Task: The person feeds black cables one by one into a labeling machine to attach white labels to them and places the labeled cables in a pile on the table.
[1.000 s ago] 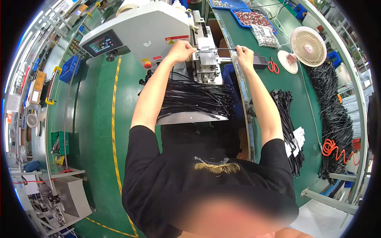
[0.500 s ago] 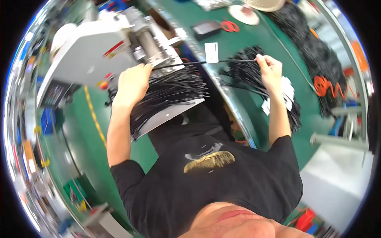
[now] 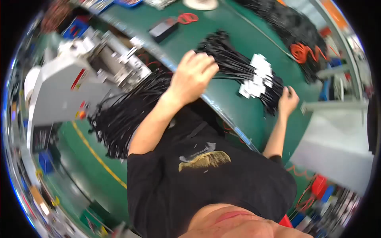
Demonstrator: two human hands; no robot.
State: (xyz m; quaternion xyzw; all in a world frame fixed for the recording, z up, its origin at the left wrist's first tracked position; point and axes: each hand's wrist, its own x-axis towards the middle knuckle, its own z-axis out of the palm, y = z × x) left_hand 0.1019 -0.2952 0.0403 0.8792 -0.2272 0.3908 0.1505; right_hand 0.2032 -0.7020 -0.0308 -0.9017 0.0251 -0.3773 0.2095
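My left hand (image 3: 193, 76) is curled at the left end of a bundle of black cables (image 3: 234, 63) on the green table. A thin black cable runs from its fingers rightward along the bundle's lower side. White labels (image 3: 260, 75) cluster around the bundle's middle. At the bundle's right end is my right hand (image 3: 289, 99), thumb and fingertips drawn together; what lies between them is too small to make out. A second pile of black cables (image 3: 123, 115) lies left of my left forearm, beside the grey machine (image 3: 59, 85).
Red-handled scissors (image 3: 187, 18) and a dark box (image 3: 163, 29) lie at the table's back. More black cables (image 3: 289, 27) and an orange coiled hose (image 3: 302, 52) are at the upper right. The table's metal edge (image 3: 226, 117) runs diagonally below my hands.
The view has turned from the machine to the table. Both hands have moved from the machine, with a labelled black cable stretched between them, to the labelled bundle. My right hand has lowered.
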